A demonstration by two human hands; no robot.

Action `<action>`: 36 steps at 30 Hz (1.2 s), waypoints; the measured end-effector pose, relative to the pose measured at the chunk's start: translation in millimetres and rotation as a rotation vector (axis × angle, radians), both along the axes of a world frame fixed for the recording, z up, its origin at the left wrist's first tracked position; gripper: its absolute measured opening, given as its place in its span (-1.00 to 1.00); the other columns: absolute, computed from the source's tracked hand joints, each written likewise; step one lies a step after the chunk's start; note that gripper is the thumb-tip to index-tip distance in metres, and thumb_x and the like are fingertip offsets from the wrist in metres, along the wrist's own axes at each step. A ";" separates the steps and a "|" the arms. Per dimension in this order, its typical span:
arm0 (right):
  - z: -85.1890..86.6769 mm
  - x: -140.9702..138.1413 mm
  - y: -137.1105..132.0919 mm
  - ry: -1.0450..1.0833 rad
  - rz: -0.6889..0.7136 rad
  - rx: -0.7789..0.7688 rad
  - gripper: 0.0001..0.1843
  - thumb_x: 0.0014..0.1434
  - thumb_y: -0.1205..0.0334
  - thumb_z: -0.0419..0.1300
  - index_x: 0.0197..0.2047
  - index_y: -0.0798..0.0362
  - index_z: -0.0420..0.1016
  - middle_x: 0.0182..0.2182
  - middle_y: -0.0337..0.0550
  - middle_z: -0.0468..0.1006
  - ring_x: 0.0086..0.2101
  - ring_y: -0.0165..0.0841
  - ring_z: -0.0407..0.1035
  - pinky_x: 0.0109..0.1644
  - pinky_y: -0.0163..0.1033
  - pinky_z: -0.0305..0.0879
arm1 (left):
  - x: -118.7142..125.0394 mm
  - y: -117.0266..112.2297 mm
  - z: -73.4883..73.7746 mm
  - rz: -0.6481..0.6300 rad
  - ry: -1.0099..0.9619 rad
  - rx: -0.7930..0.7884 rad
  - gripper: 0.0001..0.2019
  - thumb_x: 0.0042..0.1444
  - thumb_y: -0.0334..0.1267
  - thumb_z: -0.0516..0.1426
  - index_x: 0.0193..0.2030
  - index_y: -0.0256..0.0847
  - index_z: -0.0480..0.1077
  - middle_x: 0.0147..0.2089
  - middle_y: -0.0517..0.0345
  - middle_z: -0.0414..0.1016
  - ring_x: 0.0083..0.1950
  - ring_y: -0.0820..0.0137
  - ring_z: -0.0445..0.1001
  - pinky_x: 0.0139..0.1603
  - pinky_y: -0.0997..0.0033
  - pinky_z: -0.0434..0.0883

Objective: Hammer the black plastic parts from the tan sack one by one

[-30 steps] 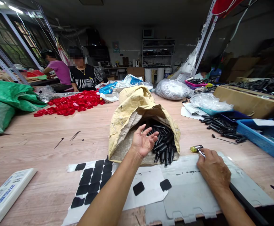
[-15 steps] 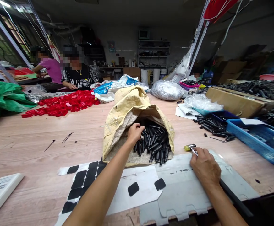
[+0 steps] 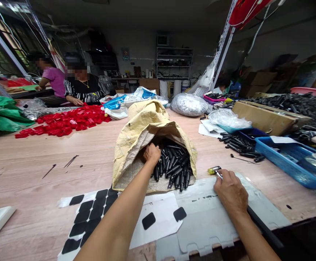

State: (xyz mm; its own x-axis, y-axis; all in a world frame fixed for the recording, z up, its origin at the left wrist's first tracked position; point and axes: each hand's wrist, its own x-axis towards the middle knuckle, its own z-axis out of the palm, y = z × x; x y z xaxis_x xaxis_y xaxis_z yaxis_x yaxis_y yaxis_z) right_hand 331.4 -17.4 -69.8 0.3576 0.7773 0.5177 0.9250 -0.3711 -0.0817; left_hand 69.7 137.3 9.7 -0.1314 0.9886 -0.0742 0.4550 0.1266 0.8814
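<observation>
My left hand [image 3: 152,153] reaches into the mouth of a yellow woven sack [image 3: 141,128] lying on the table, its fingers curled down among a heap of black plastic handles [image 3: 175,166]; what it grips, if anything, is hidden. My right hand [image 3: 230,191] rests on a grey card sheet [image 3: 212,221] and is closed around a small hammer [image 3: 215,170] with a metal and yellow head, its dark handle running back under my wrist. A white sheet with black square pads [image 3: 92,214] lies by my left forearm.
Red plastic parts [image 3: 65,122] are heaped at the far left, where two people sit. A green sack [image 3: 3,116] lies at the left edge. At the right are a blue tray [image 3: 291,159], loose black handles [image 3: 239,143], a cardboard box [image 3: 269,116] and plastic bags [image 3: 189,104].
My left hand was open, palm up, above the sack's mouth; it has turned over and gone down into the black handles. The right hand stayed put on the hammer.
</observation>
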 end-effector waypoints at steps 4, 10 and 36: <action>-0.8 1.3 0.0 0.005 0.000 -0.001 -0.81 0.29 0.29 0.12 -0.04 0.04 0.46 -0.21 -0.10 0.49 -0.23 -0.27 0.33 -0.29 -0.20 0.00 | -15.8 -36.7 14.9 0.026 0.070 0.198 -0.93 0.27 -0.26 0.20 -0.14 -0.14 0.49 0.05 -0.03 0.54 0.21 0.12 0.44 0.15 0.18 0.35; -2.3 2.4 -0.6 -0.006 -0.015 0.006 -0.81 0.30 0.27 0.11 -0.06 0.05 0.47 -0.21 -0.09 0.50 -0.24 -0.27 0.33 -0.30 -0.20 -0.02 | -66.9 -103.3 48.3 0.055 -0.161 0.599 -0.83 0.30 -0.17 0.16 -0.04 -0.13 0.45 -0.17 0.17 0.52 -0.16 0.33 0.48 -0.14 0.38 0.39; 45.4 -111.7 -96.5 0.903 0.590 0.062 -0.66 0.31 0.07 0.13 0.01 0.04 0.60 -0.12 -0.03 0.67 -0.15 -0.25 0.54 -0.10 -0.23 0.46 | -57.4 -180.8 -52.4 -0.478 0.235 0.245 -0.88 0.03 -0.31 0.29 -0.26 -0.11 0.52 -0.25 0.17 0.52 -0.09 0.21 0.39 -0.06 0.25 0.25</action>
